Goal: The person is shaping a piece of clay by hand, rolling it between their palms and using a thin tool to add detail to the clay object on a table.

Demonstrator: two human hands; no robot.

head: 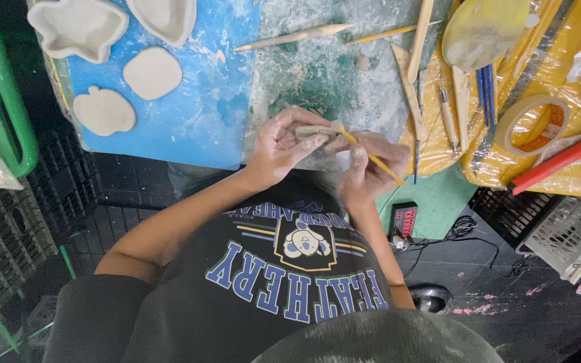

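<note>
My left hand is curled around a small pale piece of clay and holds it above the near edge of the clay-smeared green board. My right hand grips a thin yellow-handled tool. The tool's tip rests against the right end of the clay piece. Dried clay covers the fingers of both hands. Both hands are close together, just in front of my chest.
A blue mat at the left carries two flat apple-shaped clay cutouts and two moulded clay dishes. Wooden modelling sticks, brushes, a tape roll and a red-handled tool lie on yellow plastic at the right. Black crates stand below.
</note>
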